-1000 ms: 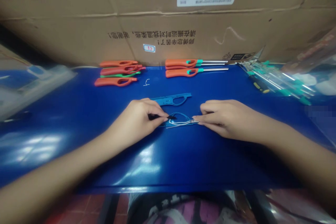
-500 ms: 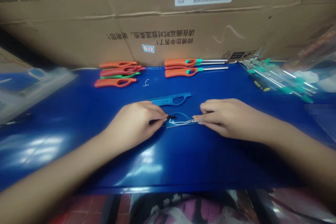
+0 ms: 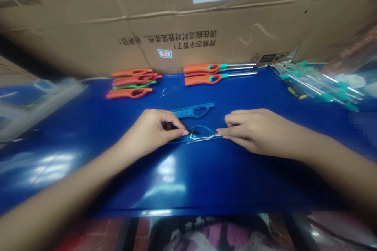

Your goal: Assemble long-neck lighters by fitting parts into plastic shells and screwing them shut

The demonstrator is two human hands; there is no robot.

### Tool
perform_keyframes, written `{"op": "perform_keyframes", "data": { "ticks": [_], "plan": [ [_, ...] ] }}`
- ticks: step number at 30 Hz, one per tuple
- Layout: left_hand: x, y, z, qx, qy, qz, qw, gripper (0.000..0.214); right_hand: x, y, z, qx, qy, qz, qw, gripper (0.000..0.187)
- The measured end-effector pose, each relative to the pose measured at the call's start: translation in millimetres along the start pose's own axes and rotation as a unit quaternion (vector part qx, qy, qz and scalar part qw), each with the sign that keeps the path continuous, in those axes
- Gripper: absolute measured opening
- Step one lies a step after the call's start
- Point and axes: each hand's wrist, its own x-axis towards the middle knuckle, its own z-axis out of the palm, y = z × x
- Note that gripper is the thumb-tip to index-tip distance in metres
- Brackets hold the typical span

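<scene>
My left hand (image 3: 154, 131) is closed in a pinch on a small black part (image 3: 193, 130) that lies on a blue plastic handle shell (image 3: 203, 135) in the middle of the blue table (image 3: 191, 180). My right hand (image 3: 250, 130) is closed too, its fingertips pinching the metal end of a thin white wire (image 3: 206, 138) looped over that shell. A second blue handle shell (image 3: 194, 110) rests flat just behind both hands.
Orange and green handle shells (image 3: 132, 82) are piled at the back left. Orange lighters with metal tubes (image 3: 218, 73) lie at the back centre. Metal tubes with teal tips (image 3: 318, 84) sit in clear bags at the right. A cardboard box (image 3: 188, 19) walls off the back.
Both hands stay in nearly the same place. My left fingers have shifted slightly on the black part. The view has tilted a little.
</scene>
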Motion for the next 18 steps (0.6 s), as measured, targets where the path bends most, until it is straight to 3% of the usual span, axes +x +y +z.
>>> {"op": "perform_keyframes", "data": {
  "ticks": [11, 18],
  "plan": [
    [-5, 6, 0.4, 0.048, 0.006, 0.005, 0.999, 0.008, 0, -1, 0, -0.023, 0.002, 0.005, 1.0, 0.025],
    [-11, 15, 14.2, 0.029, 0.028, 0.037, 0.999, 0.007, 13, -13, 11, 0.078, 0.081, 0.051, 0.992, 0.03]
  ]
}}
